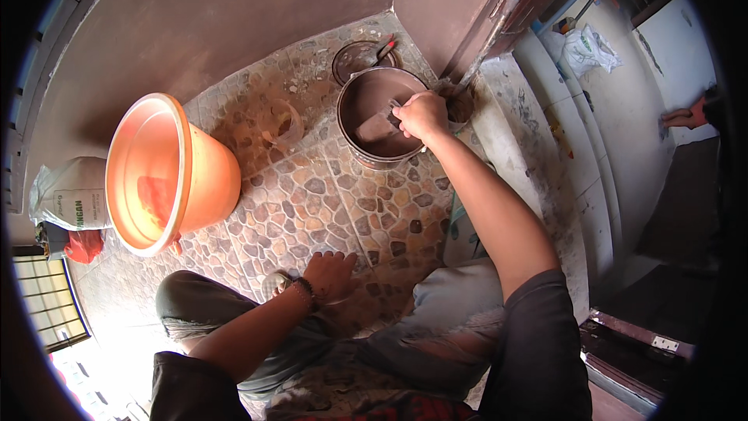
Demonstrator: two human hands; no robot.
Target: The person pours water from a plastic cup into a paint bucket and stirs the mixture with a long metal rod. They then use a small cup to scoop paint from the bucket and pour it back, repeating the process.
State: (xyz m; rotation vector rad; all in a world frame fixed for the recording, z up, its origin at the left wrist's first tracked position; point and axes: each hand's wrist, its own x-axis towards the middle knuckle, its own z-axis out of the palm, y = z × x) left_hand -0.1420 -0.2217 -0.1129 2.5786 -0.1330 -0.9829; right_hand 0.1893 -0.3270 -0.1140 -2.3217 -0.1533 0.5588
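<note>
At the pail's mouth, right hand: the right hand (423, 117) has thumb and fingers clamped on the upper end of a broad flat tool (375, 127); scraper or brush, I cannot tell which.
Tool: its wide end points down and left inside the metal pail (344, 121), at the surface of the brown paint (365, 93); how deep it sits is unclear.
Stirring or loading: the step looks like one or the other; best to keep the grip above the paint, load only the wide end, and wipe the excess on the inner rim so that it drips back inside.
Left hand: the left hand (329, 277) hangs palm down near the knees, fingers slightly apart, holding nothing visible; it could steady the pail.
Lid: behind the pail lies a round lid (354, 61), a red-handled tool (386, 48) across it.
Tub: an orange tub (212, 173) stands left, well apart; a white sack (72, 195) sits beyond.
</note>
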